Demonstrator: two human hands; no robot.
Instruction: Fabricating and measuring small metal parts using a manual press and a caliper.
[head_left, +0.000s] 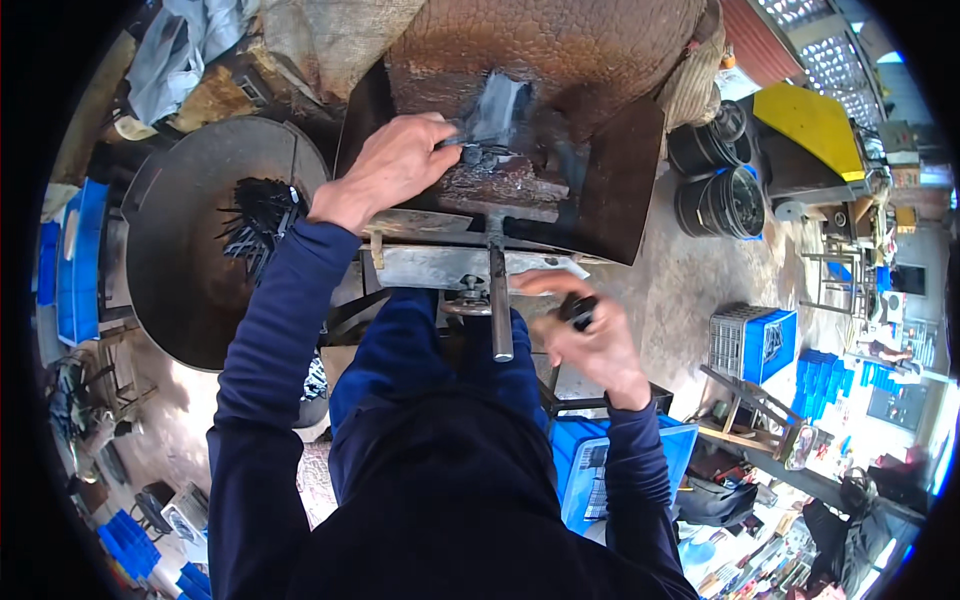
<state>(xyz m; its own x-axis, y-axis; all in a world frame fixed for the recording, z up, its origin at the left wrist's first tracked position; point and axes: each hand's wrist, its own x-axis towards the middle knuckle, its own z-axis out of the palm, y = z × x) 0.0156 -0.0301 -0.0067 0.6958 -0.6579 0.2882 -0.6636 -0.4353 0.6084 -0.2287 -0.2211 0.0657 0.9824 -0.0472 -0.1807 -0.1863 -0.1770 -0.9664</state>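
Observation:
My left hand (395, 168) reaches over the dirty work surface, thumb and fingertips closed together; what they pinch is hidden. Just beyond the fingertips lie small dark pieces (484, 156), on a rough, dark, crusted block (505, 188). My right hand (595, 345) is bent around a small black object (578, 311), and motion smears its fingers. Between the hands, a metal rod (501, 300) points toward me, crossing a pale grey bar (430, 268). A metal wing-like fastener (470, 292) sits under the bar.
At left, a big round metal pan (165, 260) holds a heap of dark thin strips (258, 225). Dark metal side plates (625, 180) flank the work surface, below a large brown curved body (540, 45). Black buckets (720, 203) and blue crates (575, 470) stand to the right.

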